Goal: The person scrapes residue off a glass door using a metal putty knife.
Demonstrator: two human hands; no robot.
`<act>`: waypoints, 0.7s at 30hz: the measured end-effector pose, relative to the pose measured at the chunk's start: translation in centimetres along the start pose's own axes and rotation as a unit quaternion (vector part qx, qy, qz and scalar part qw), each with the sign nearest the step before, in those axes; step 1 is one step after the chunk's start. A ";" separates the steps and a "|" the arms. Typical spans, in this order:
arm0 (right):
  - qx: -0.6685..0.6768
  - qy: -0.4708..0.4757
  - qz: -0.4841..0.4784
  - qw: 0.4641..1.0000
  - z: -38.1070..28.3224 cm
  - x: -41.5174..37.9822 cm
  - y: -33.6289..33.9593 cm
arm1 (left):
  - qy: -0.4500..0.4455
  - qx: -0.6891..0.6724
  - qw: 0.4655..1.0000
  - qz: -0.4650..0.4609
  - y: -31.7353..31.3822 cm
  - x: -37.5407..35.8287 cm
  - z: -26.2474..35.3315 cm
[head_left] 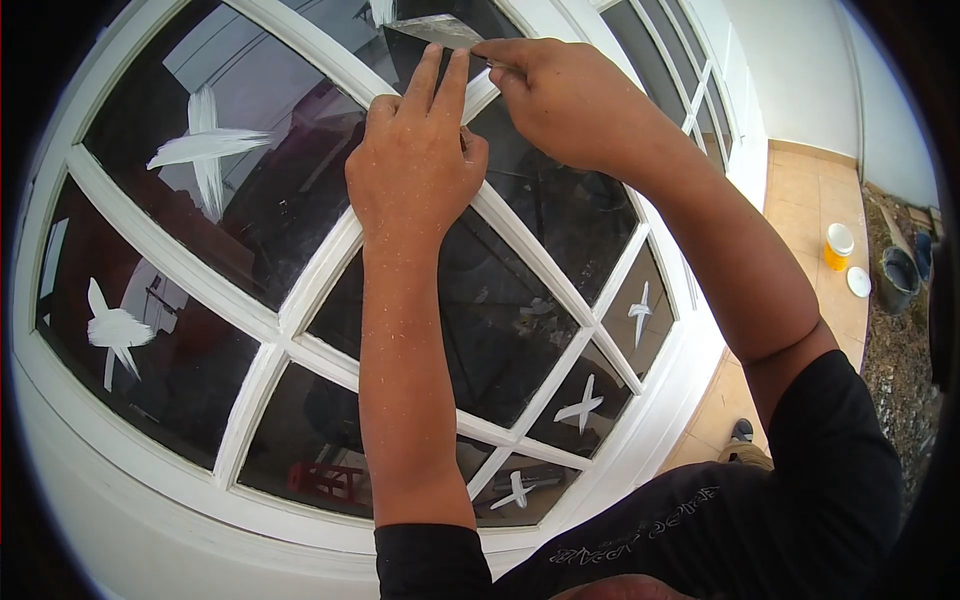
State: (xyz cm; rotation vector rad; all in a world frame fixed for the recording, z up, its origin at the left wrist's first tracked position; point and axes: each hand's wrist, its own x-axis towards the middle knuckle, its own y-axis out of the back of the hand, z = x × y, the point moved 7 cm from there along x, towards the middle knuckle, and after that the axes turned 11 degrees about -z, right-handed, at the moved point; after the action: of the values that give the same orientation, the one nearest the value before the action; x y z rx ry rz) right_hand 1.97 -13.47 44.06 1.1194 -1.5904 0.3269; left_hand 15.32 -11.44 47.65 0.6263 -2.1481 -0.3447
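Head view: The right hand point(565, 105) closed in a pinch on the blade point(440, 28), beyond the left hand point(415, 175), whose fingertips met its near edge; the left palm was hidden. Light, even pressure and a low angle would best have spared the glass point(350, 30).

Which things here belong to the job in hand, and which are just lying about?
Seemingly part of the job:
flat pale piece, at the fingertips of left hand and right hand
white window frame

Apparently just lying about:
yellow-and-white tub
white disc beside it
dark bucket
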 end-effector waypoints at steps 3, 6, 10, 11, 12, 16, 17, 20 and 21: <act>-0.005 0.016 0.012 1.000 -0.5 -0.7 -0.1 | 0.000 0.005 1.000 0.006 0.0 -0.1 0.0; -0.012 0.015 0.011 1.000 -0.7 0.2 0.4 | -0.004 0.006 1.000 0.014 0.0 0.0 0.1; -0.056 0.042 0.029 0.997 -1.0 -0.2 0.3 | -0.008 -0.012 1.000 0.023 0.1 -0.2 0.0; -0.055 0.042 0.029 0.997 -1.0 -0.3 0.1 | -0.018 -0.025 0.999 0.035 0.2 -0.3 0.0; -0.040 0.029 0.027 0.998 -0.7 -0.3 0.1 | -0.017 -0.025 0.999 0.035 0.1 -0.3 0.0; -0.059 0.019 -0.015 0.998 -1.4 0.6 0.6 | -0.014 -0.031 0.996 0.080 0.6 -0.2 -0.1; -0.059 0.019 -0.015 0.998 -1.4 0.4 0.4 | -0.013 -0.044 0.995 0.089 0.7 -0.2 -0.2; -0.068 0.047 0.029 0.996 -1.9 -0.6 0.2 | -0.020 -0.031 0.995 0.095 0.6 -0.3 -0.2; -0.094 0.061 0.033 0.993 -2.0 -0.5 0.2 | -0.020 -0.031 0.995 0.094 0.6 -0.4 -0.1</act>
State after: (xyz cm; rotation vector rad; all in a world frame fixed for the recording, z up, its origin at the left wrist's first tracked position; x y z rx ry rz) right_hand 3.03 -11.67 44.42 0.8885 -1.5185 0.2773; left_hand 15.43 -10.69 47.76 0.3804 -2.2051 -0.3220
